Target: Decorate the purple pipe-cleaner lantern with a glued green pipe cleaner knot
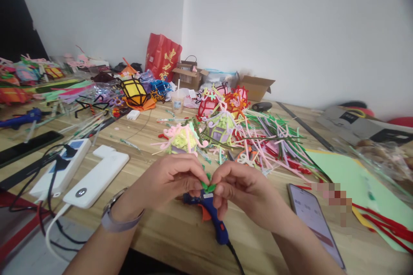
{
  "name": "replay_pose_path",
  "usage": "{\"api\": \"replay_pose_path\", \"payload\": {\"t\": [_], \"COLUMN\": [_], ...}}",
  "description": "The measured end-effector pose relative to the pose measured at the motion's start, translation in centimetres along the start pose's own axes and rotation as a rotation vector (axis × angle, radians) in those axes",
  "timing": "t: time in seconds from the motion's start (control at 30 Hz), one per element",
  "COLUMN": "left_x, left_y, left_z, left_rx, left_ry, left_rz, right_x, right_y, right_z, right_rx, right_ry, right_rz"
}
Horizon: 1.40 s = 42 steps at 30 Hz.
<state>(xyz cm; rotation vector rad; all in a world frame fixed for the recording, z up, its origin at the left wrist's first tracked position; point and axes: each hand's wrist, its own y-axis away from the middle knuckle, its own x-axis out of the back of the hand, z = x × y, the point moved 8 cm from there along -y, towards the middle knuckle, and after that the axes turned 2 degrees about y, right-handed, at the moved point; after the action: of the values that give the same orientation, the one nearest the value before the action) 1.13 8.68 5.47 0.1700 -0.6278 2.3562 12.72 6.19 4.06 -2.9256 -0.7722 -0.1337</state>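
Between my two hands is a small piece of green pipe cleaner (pixel 210 188), bent into short loops. My left hand (pixel 176 176), with a watch (pixel 116 202) on its wrist, pinches one side of it. The other side is pinched between the thumb and fingers of my right hand (pixel 243 187). Just below my fingertips, a blue glue gun (pixel 214 217) with an orange trigger lies on the table, partly covered by my hands. Beyond them stand a pink and yellow pipe-cleaner piece (pixel 182 137) and a lilac and green pipe-cleaner lantern (pixel 222 128).
A power strip (pixel 61 169) and a white power bank (pixel 97 178) with cables lie at left. A phone (pixel 311 219) is on the right, beside green paper sheets (pixel 358 176). Loose pipe cleaners (pixel 280 137) spread behind. A drink cup (pixel 178 102) and cardboard box (pixel 256 87) stand farther back.
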Motion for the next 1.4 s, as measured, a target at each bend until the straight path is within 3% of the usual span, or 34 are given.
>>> {"api": "replay_pose_path", "payload": {"t": [0.1, 0.23, 0.4, 0.57, 0.73, 0.87, 0.97, 1.23, 1.4], "left_x": [-0.6, -1.7, -2.5, -2.8, -2.0, -0.4, 0.3, -1.1, -1.2], "left_y": [0.2, 0.6, 0.9, 0.7, 0.4, 0.1, -0.1, -1.1, -1.1], "left_z": [-1.2, -2.3, -2.4, -2.2, -1.9, -2.2, -3.1, -4.3, -4.9], "left_rx": [0.167, 0.386, 0.477, 0.476, 0.412, 0.356, 0.339, 0.252, 0.256], "left_ry": [0.247, 0.466, 0.582, 0.52, 0.243, 0.243, 0.356, 0.482, 0.522], "left_rz": [-0.02, -0.033, -0.07, -0.122, -0.155, 0.004, 0.126, 0.067, 0.076], "right_x": [-0.7, -0.6, -0.2, -0.6, -0.3, 0.8, 1.0, 1.3, 1.2], "right_y": [-0.1, -0.3, -0.3, -0.1, -0.1, -0.2, 0.0, -0.3, -0.6], "right_z": [0.9, 0.9, 1.0, 1.3, 1.4, -1.1, -2.4, -1.7, -0.6], "right_rx": [-0.109, -0.133, -0.163, -0.183, -0.144, 0.106, 0.224, 0.141, 0.06], "right_ry": [-0.239, -0.346, -0.342, -0.203, 0.097, 0.493, 0.619, 0.58, 0.185], "right_rz": [-0.066, -0.046, -0.029, -0.085, -0.061, 0.093, 0.152, 0.122, 0.039]}}
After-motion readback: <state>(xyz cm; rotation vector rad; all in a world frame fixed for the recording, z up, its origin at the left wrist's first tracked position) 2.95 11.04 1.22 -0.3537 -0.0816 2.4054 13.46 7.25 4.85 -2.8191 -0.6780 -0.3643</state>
